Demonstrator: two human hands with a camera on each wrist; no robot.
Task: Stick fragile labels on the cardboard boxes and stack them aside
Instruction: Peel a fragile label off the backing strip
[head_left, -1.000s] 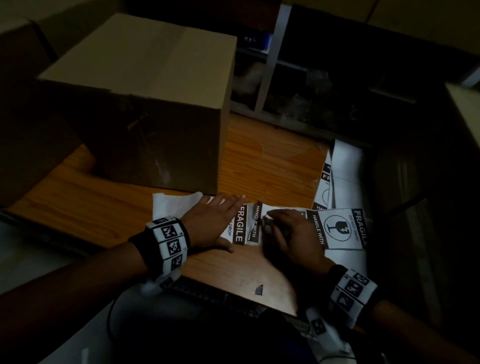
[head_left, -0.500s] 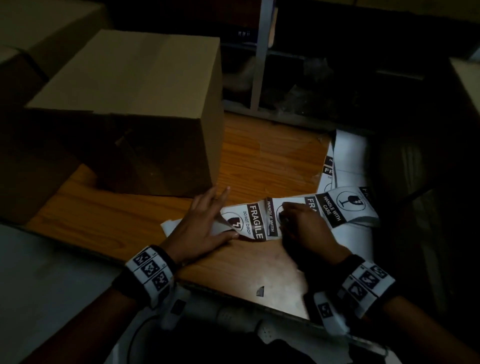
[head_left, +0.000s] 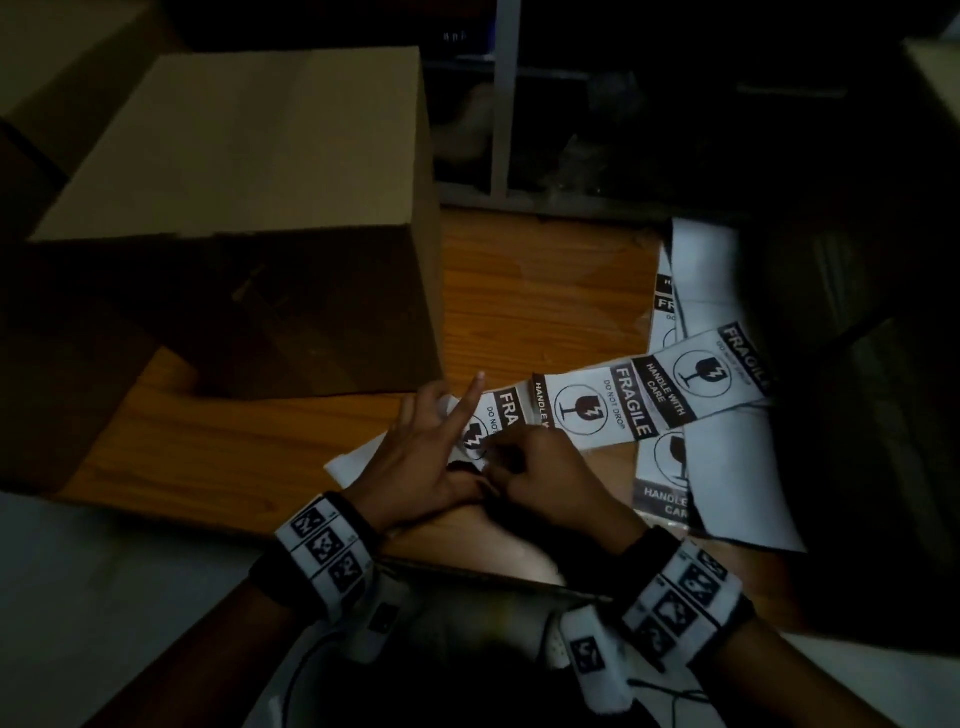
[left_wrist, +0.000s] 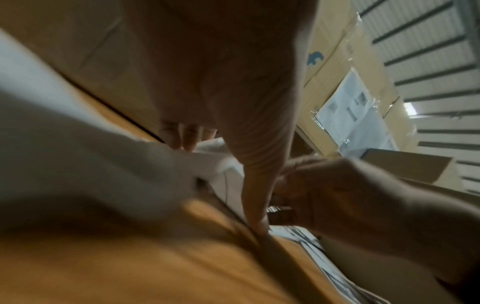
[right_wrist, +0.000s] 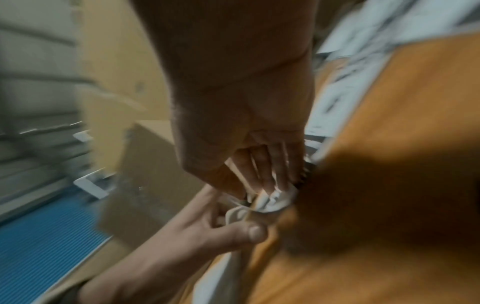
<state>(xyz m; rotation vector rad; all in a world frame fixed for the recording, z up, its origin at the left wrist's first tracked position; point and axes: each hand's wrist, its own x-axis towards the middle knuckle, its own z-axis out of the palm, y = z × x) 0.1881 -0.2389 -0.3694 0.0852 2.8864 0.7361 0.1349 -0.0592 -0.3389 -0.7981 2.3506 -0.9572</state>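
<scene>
The left hand (head_left: 421, 457) lies spread over the near end of the label strip (head_left: 597, 410), fingers straight and fanned, one fingertip raised toward the cardboard box (head_left: 234, 208). The right hand (head_left: 545, 478) sits just beside it, touching it, fingers curled and pinching a crumpled bit of white paper at that end of the strip. Both wrists hang past the near edge of the bench (head_left: 519, 291). The strip runs from the hands away from the box, across loose label sheets (head_left: 727, 467) at the bench's far side edge. The box stands upright on the bench, close behind the left fingertips; bare wood shows between box and sheets.
</scene>
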